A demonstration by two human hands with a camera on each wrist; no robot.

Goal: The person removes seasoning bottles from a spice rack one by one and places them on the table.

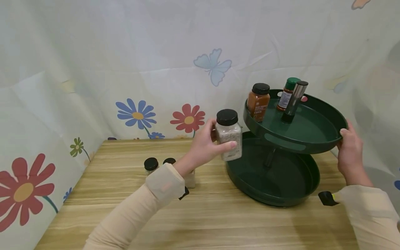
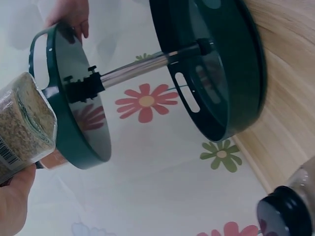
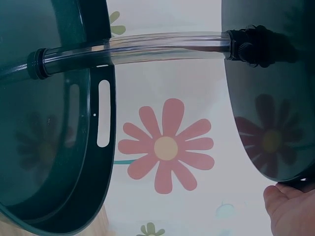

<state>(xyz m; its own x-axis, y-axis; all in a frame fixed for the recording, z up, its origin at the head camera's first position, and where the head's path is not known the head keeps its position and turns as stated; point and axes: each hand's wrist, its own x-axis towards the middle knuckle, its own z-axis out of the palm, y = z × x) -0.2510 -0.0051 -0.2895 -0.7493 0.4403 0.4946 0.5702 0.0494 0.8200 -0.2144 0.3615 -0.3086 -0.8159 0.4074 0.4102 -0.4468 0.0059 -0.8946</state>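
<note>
My left hand [image 1: 204, 144] holds a clear spice jar [image 1: 231, 140] with a black lid and pale, coarse contents. The jar is upright, off the table, just left of a dark green two-tier tray [image 1: 312, 126]. In the left wrist view, the base of the jar overlaps the upper tier's side. My right hand [image 1: 351, 154] grips the upper tier's right rim, thumb over the edge. On that tier stand an orange-red spice jar [image 1: 258, 104] with a black lid and a green-capped bottle [image 1: 285, 99], behind the metal post [image 1: 295, 102]. The lower tier [image 1: 278, 184] shows no jars.
Two more black-lidded jars, one at the left [image 1: 151, 164] and one at the right [image 1: 190, 179], stand on the wooden table [image 1: 212, 215], partly hidden by my left forearm. A flower-patterned curtain [image 1: 156, 86] hangs behind the table.
</note>
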